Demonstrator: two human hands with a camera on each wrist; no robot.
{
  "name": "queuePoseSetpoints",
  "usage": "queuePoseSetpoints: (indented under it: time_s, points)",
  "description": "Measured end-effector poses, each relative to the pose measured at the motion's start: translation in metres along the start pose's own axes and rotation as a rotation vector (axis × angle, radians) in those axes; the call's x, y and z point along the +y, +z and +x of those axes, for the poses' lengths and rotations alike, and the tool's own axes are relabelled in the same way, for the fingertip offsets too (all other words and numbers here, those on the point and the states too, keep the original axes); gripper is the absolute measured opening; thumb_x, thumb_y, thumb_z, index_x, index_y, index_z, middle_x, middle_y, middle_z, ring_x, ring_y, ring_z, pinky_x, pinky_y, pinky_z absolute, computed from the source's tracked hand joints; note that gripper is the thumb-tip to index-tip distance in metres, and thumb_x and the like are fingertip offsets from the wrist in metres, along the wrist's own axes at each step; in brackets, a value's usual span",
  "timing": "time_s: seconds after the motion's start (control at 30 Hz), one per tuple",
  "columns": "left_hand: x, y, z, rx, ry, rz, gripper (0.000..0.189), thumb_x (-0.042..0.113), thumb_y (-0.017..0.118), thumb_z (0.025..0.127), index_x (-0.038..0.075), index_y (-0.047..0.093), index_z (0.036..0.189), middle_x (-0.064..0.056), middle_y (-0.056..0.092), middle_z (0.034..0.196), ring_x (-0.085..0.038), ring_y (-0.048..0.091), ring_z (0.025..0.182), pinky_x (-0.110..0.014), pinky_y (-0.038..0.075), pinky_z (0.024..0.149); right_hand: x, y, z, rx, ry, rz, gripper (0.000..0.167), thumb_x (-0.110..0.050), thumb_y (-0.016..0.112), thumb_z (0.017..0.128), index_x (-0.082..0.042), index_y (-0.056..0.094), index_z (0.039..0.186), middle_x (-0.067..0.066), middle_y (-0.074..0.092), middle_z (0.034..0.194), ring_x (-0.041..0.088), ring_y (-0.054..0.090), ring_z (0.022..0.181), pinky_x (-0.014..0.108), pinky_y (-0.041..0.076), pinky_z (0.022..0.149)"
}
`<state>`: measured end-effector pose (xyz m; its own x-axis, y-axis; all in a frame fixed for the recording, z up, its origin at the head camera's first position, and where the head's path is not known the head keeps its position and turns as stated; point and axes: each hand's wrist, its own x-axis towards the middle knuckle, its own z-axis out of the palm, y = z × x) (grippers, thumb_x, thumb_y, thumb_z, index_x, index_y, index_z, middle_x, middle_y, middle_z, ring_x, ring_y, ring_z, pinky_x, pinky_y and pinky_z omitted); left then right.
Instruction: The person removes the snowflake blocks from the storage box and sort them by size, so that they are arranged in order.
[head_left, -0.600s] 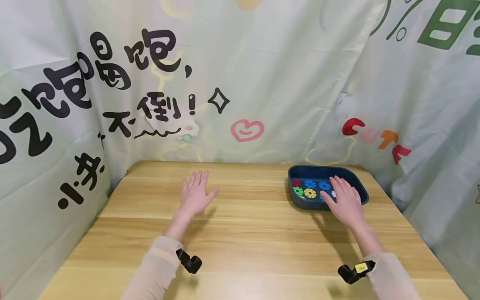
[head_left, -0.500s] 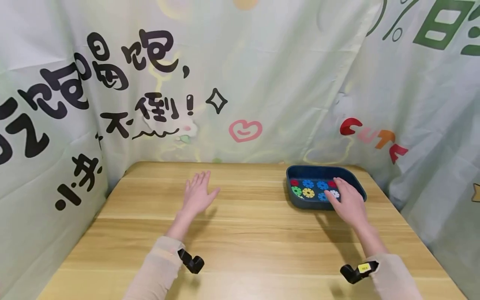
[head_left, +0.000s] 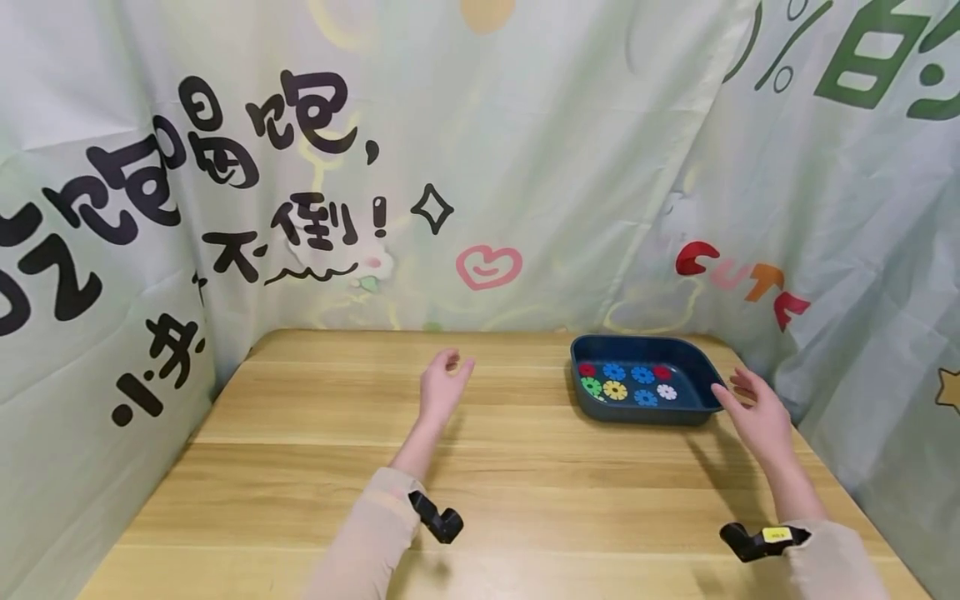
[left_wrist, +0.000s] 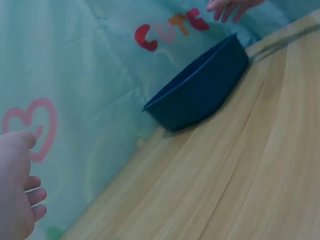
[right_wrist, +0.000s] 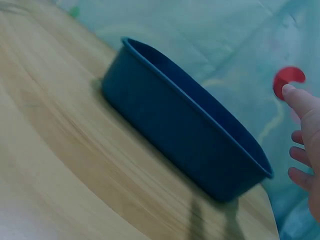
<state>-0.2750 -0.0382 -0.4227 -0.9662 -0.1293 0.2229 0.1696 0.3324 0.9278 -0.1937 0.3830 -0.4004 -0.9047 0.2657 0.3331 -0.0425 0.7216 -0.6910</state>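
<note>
Behind everything we see a pale green-white fabric curtain (head_left: 555, 158), hanging in soft folds and printed with rounded black characters (head_left: 316, 104), a pink outlined heart (head_left: 489, 267) and multicoloured CUTE lettering (head_left: 763, 283). Before it spreads a light-brown wood-grain table (head_left: 480, 475), streaked from side to side, its far corners rounded. Near its far right corner sits a navy-blue oblong tray (head_left: 645, 413), upright, with smooth walls, curved corners and a thin rim. Two beige cloth sleeves (head_left: 367, 529) reach in from our near side. The bare right hand (head_left: 759, 417) is just beside the tray's right end, its fingers relaxed and slightly bent, holding nothing. The bare left hand (head_left: 441, 387) hangs above the table, well apart from the tray; its fingers curl loosely around nothing, thumb extended. At each wrist we find a small angular black camera (head_left: 438, 518). Smallest are the flat, mostly notched, flower-shaped discs (head_left: 615, 390) in red, blue, green, yellow and white, lying inside the tray, mainly toward its left.
</note>
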Motion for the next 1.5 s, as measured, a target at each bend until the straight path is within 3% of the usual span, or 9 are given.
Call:
queuePoseSetpoints:
  time_s: [0.17, 0.37, 0.6, 0.7, 0.77, 0.83, 0.9, 1.23, 1.5]
  points:
    - [0.004, 0.032, -0.001, 0.014, -0.027, -0.087, 0.034, 0.022, 0.065, 0.087, -0.003, 0.062, 0.11, -0.013, 0.066, 0.1, -0.026, 0.062, 0.094, -0.034, 0.052, 0.08, 0.016, -0.005, 0.004, -0.042, 0.079, -0.027, 0.065, -0.036, 0.049, 0.095, 0.009, 0.032, 0.138, 0.033, 0.043, 0.13, 0.043, 0.043, 0.11, 0.008, 0.034, 0.062]
    - [0.013, 0.067, -0.008, -0.037, -0.056, -0.078, 0.029, 0.024, 0.064, 0.087, -0.001, 0.066, 0.104, -0.01, 0.067, 0.091, -0.022, 0.063, 0.085, -0.031, 0.053, 0.072, 0.037, -0.002, 0.007, -0.076, 0.117, -0.073, 0.062, -0.035, 0.044, 0.097, 0.014, 0.035, 0.133, 0.035, 0.045, 0.125, 0.046, 0.046, 0.11, 0.017, 0.037, 0.064]
    - [0.016, 0.106, -0.024, -0.15, -0.1, -0.048, 0.035, 0.029, 0.063, 0.088, 0.0, 0.067, 0.107, -0.008, 0.068, 0.094, -0.019, 0.063, 0.085, -0.029, 0.053, 0.073, 0.05, 0.005, 0.004, -0.069, 0.167, -0.092, 0.055, -0.031, 0.042, 0.098, 0.015, 0.04, 0.129, 0.036, 0.048, 0.121, 0.046, 0.049, 0.107, 0.023, 0.041, 0.066]
    - [0.015, 0.12, -0.029, -0.184, -0.142, -0.057, 0.039, 0.03, 0.064, 0.087, -0.002, 0.066, 0.108, -0.009, 0.068, 0.095, -0.019, 0.063, 0.087, -0.03, 0.052, 0.075, 0.052, 0.007, 0.004, -0.04, 0.135, -0.093, 0.048, -0.025, 0.045, 0.097, 0.015, 0.045, 0.125, 0.035, 0.053, 0.115, 0.013, 0.061, 0.085, 0.018, 0.04, 0.063]
    - [0.015, 0.129, -0.032, -0.196, -0.173, -0.065, 0.04, 0.031, 0.065, 0.086, -0.002, 0.066, 0.108, -0.008, 0.067, 0.095, -0.019, 0.062, 0.087, -0.03, 0.052, 0.075, 0.053, 0.008, 0.005, -0.03, 0.111, -0.084, 0.045, -0.022, 0.047, 0.097, 0.016, 0.048, 0.122, 0.034, 0.056, 0.111, -0.01, 0.05, 0.071, 0.013, 0.038, 0.06]
    - [0.016, 0.135, -0.034, -0.202, -0.203, -0.074, 0.04, 0.032, 0.066, 0.085, -0.001, 0.066, 0.107, -0.007, 0.067, 0.096, -0.02, 0.062, 0.088, -0.031, 0.052, 0.076, 0.053, 0.01, 0.006, -0.038, 0.1, -0.069, 0.045, -0.021, 0.047, 0.097, 0.017, 0.048, 0.121, 0.035, 0.057, 0.108, -0.023, 0.034, 0.066, 0.012, 0.037, 0.059]
    - [0.017, 0.142, -0.036, -0.203, -0.21, -0.079, 0.039, 0.032, 0.067, 0.085, -0.001, 0.066, 0.105, -0.007, 0.067, 0.094, -0.02, 0.061, 0.087, -0.032, 0.051, 0.076, 0.052, 0.011, 0.006, -0.046, 0.099, -0.053, 0.045, -0.021, 0.047, 0.097, 0.017, 0.048, 0.121, 0.035, 0.057, 0.107, -0.024, 0.032, 0.066, 0.012, 0.036, 0.06]
    - [0.034, 0.162, -0.038, -0.204, -0.179, -0.004, 0.021, 0.022, 0.068, 0.084, 0.001, 0.067, 0.088, -0.004, 0.063, 0.082, -0.017, 0.058, 0.077, -0.029, 0.05, 0.07, 0.052, 0.013, 0.007, -0.077, 0.162, 0.018, 0.05, -0.024, 0.047, 0.097, 0.017, 0.044, 0.125, 0.036, 0.056, 0.11, -0.021, 0.039, 0.064, 0.008, 0.04, 0.056]
    - [0.045, 0.172, -0.038, -0.168, -0.234, 0.035, 0.011, 0.014, 0.068, 0.083, 0.003, 0.064, 0.083, -0.004, 0.061, 0.078, -0.018, 0.057, 0.074, -0.03, 0.049, 0.067, 0.049, 0.014, 0.006, -0.079, 0.205, 0.043, 0.05, -0.024, 0.048, 0.096, 0.015, 0.044, 0.127, 0.034, 0.056, 0.111, -0.02, 0.041, 0.064, 0.009, 0.042, 0.056]
